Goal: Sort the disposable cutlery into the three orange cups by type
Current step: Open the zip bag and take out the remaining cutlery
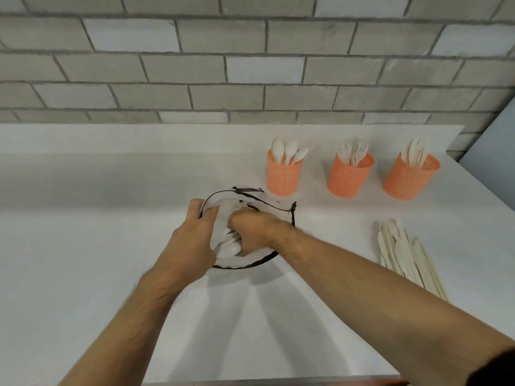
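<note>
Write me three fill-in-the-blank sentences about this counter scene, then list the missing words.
1. The number of orange cups standing along the wall is ____.
2. The leftmost cup holds only ____.
3. Both the left hand and the right hand reach into a white bag with a ____ rim.
4. The loose pile of cutlery lies to the ____ of the bag.

Missing words: three; spoons; dark; right

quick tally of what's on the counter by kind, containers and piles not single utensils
orange cups: 3, one with spoons, one with forks, one with knives
white basket with dark rim: 1
loose cutlery pile on the counter: 1
hands in the basket: 2, left hand, right hand
total: 7
</note>
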